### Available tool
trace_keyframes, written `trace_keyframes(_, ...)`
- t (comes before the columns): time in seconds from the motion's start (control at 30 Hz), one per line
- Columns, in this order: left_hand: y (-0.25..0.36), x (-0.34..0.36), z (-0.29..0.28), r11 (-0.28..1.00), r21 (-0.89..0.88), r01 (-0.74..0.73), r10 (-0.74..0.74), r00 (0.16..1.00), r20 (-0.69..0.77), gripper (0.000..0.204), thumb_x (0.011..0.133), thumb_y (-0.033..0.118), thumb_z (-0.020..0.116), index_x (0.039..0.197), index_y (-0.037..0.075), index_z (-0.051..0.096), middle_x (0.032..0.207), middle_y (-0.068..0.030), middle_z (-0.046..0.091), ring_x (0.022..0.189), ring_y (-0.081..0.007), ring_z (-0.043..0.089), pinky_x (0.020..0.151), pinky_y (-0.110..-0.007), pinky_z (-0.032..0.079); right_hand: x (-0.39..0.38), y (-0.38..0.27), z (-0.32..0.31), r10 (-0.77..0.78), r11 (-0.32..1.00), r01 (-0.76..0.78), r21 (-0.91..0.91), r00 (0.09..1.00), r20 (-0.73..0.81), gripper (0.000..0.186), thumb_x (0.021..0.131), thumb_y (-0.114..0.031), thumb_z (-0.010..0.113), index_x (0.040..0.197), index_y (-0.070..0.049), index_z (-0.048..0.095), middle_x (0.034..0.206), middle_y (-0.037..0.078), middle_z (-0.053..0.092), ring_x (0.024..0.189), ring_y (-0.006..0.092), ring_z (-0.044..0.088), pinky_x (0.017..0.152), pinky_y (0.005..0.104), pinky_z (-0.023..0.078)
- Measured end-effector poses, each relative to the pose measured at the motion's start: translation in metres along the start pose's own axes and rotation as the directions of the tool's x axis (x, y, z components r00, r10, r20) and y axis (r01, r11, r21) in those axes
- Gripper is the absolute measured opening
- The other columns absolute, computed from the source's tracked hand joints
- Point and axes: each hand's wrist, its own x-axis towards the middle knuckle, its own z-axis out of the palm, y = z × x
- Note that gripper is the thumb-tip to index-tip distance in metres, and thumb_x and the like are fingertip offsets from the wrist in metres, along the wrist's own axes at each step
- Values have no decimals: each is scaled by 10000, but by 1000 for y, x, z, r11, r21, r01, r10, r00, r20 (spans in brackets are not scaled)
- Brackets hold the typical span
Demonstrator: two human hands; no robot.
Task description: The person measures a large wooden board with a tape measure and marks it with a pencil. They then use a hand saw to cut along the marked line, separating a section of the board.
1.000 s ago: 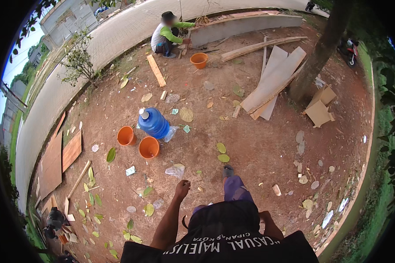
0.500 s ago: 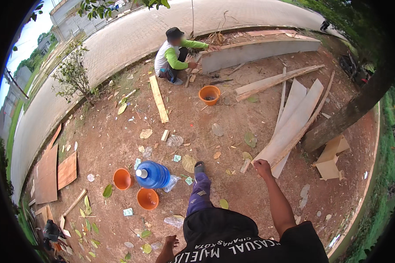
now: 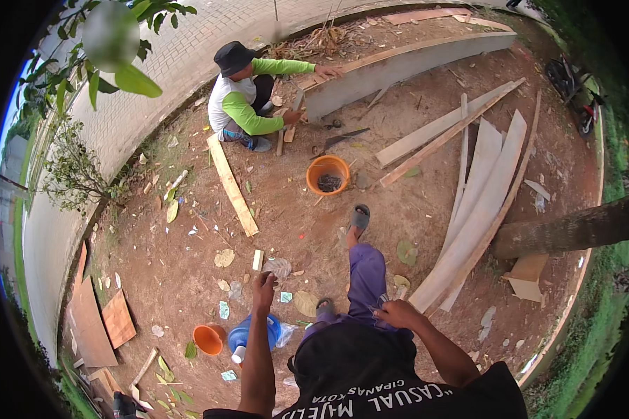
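My left hand (image 3: pixel 264 292) hangs out in front over the ground, near a short wood block (image 3: pixel 258 260); its fingers are loosely bent and nothing shows in them. Close to my right thigh, my right hand (image 3: pixel 398 314) is closed on some thin greyish pieces (image 3: pixel 380 303), too small to name surely. One of my sandalled feet (image 3: pixel 360 218) is forward, just short of an orange bucket (image 3: pixel 328 176) with dark contents. To the right of my right hand lie long pale boards (image 3: pixel 468 223).
A crouching person (image 3: pixel 241 101) in a dark hat touches a long plank-sided form (image 3: pixel 405 77). A saw (image 3: pixel 342 138) lies near it. A blue water jug (image 3: pixel 264 332) and another orange bucket (image 3: pixel 208 339) stand left of me. A tree trunk (image 3: pixel 566 230) leans at the right.
I have stepped forward toward the bucket with dark contents. My left hand has swung forward, and my right hand has come back from the board's end toward my thigh.
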Motion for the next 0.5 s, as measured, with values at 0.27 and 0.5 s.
trace_keyframes(0.27,29,187,122,967,100,235,-239,970,38,337,1010,213,660,1188,-71,690,1027,-155,769,888,-226,743,752,-358,573,291,33,-164,-65,812,176,557,975,-214,400,983,-346,703,863,32,655,741,229,647,665,314,661,644,461,494)
trace_keyframes(0.5,108,328,211,951,233,205,-217,976,27,422,1016,321,663,1204,-56,687,1019,-221,756,908,-254,740,786,-369,565,518,70,-207,359,716,-37,697,875,-323,301,1008,-260,676,923,27,653,771,187,680,686,347,674,670,431,533)
